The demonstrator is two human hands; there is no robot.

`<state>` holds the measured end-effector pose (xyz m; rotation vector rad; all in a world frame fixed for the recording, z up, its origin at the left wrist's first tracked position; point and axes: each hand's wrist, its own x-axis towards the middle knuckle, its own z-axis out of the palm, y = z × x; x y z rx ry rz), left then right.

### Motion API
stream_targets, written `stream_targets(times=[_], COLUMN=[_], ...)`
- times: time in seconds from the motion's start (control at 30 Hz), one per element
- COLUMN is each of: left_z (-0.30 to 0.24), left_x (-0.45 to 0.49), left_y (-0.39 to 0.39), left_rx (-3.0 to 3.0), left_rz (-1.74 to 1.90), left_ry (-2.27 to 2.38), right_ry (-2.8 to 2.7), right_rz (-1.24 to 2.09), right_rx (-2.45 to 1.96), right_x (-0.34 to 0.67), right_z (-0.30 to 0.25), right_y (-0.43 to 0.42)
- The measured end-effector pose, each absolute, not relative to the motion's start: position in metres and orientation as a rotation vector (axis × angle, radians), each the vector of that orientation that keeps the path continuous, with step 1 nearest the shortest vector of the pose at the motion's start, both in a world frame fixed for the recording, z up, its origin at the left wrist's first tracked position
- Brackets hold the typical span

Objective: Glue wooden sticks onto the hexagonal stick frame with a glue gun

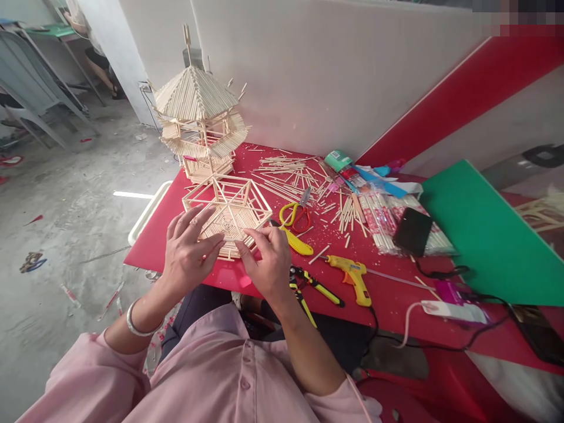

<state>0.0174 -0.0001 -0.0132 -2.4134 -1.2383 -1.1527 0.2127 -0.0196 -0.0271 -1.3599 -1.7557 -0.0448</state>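
A hexagonal frame of thin wooden sticks [240, 200], with a floor of concentric sticks, rests on the red table in front of me. My left hand [187, 247] is at its near left side, thumb and index finger pinched at the near rim. Opposite it, my right hand [268, 252] pinches the same rim, close to the left fingertips. A wooden stick runs between the two pinches, largely covered by the fingers. Behind the frame rises a tiered stick pagoda [198, 97] with a pointed roof.
Loose sticks [286, 167] lie scattered on the red table [154, 241]. To my right are scissors [302, 211], a yellow-handled cutter [299, 242], pliers [319, 288], a glue gun [352, 273] with a cord, bagged sticks [381, 226], a phone [413, 231] and a green board [484, 235].
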Motion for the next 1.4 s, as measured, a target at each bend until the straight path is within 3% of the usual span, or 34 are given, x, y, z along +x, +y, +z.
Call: stream_targets(times=[0.87,1.4], left_z=[-0.018,-0.04], left_x=[0.014,-0.002], left_y=[0.004,-0.002], left_rx=[-2.403,-2.349], left_rz=[-1.203,-1.884], left_ry=[-1.273,-1.786], right_ry=[-1.803,-1.808], right_rz=[-0.157,-0.199], right_rx=[-1.428,-1.372], right_x=[0.206,0.207], right_z=[-0.024,-0.026], right_y=[-0.024,-0.022])
